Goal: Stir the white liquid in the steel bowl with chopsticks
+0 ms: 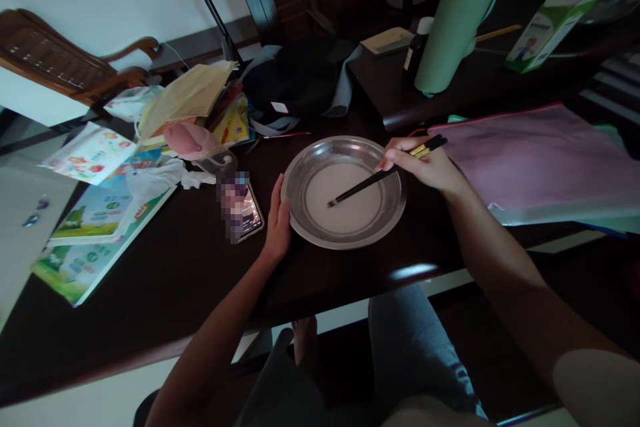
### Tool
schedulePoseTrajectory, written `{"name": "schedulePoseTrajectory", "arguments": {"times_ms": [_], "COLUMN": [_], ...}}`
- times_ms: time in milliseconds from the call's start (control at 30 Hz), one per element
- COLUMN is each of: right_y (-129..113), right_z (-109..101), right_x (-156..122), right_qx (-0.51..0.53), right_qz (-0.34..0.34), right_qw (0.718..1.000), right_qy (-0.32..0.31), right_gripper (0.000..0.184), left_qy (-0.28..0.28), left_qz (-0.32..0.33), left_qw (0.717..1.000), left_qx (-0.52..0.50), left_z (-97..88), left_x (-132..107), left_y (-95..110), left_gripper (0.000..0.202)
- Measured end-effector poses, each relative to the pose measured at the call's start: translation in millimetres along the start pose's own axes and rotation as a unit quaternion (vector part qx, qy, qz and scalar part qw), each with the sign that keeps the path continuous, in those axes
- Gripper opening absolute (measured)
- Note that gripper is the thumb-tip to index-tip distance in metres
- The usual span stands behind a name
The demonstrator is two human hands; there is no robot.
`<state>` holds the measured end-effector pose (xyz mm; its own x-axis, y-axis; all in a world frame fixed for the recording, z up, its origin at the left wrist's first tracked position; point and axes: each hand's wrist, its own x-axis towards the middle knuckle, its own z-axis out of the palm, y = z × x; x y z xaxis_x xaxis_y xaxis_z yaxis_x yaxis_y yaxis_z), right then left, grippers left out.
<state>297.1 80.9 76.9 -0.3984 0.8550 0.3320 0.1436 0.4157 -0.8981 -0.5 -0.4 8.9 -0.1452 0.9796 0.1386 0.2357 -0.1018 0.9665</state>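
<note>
A round, shallow stainless steel basin sits on the dark table, with milky white liquid in its bottom. My left hand holds the basin's left rim, fingers along its outer side and thumb by the edge. In my right hand, above the basin's right rim, is a pair of black chopsticks with gold bands near the upper ends. They slant down to the left, and their tips meet the white liquid near the middle. A phone with a lit screen lies left of my left hand.
Books, papers and a pink object crowd the table's left side. Behind the basin lies a black bag. A pink zip folder is at the right; beyond stand a green roll, a dark bottle and a green-white box.
</note>
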Motion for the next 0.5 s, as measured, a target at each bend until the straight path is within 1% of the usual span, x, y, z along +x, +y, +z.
{"name": "schedulePoseTrajectory", "arguments": {"times_ms": [33,133,167,200,267,333,367,400,433,500], "right_y": [0.3,1.6,1.7,1.4,0.1,-1.1,-1.2,-0.9,-0.2,1.4], "right_z": [-0.4,-3.3,-3.9,-4.0,-2.7,-0.6,0.0,0.0,-0.4,-2.4], "right_x": [0.4,1.2,1.0,0.6,-0.4,-0.9,-0.7,-0.4,0.2,1.1], "right_qx": [-0.007,0.002,0.013,0.024,0.037,0.024,0.01,-0.004,-0.016,-0.02], "right_qz": [-0.002,-0.003,-0.004,-0.002,0.004,0.007,0.005,0.0,-0.004,-0.005], "right_qw": [1.0,0.996,0.995,0.995,0.998,1.0,1.0,1.0,1.0,0.998], "right_qy": [0.016,0.092,0.102,0.097,0.051,0.0,-0.011,-0.005,0.013,0.067], "right_gripper": [0.035,0.04,0.043,0.044,0.043,0.039,0.036,0.035,0.035,0.038], "left_qy": [0.0,-0.002,-0.004,-0.005,-0.008,-0.009,-0.008,-0.008,-0.008,-0.009], "left_qz": [0.001,0.004,0.004,0.005,0.005,0.004,0.002,0.001,0.0,0.002], "left_qw": [1.0,1.0,1.0,1.0,1.0,1.0,1.0,1.0,1.0,1.0], "left_qx": [-0.001,-0.002,-0.001,-0.002,-0.004,-0.007,-0.006,-0.003,-0.001,0.0], "left_z": [0.0,-0.3,-0.5,-0.6,-0.9,-1.0,-0.9,-0.9,-0.7,-0.5], "left_x": [0.0,0.1,0.2,0.3,0.3,0.3,0.3,0.3,0.3,0.6], "left_y": [-0.2,-1.7,-2.2,-2.8,-3.5,-3.7,-3.6,-3.4,-3.2,-3.0], "left_gripper": [0.059,0.058,0.059,0.059,0.059,0.059,0.059,0.059,0.059,0.059]}}
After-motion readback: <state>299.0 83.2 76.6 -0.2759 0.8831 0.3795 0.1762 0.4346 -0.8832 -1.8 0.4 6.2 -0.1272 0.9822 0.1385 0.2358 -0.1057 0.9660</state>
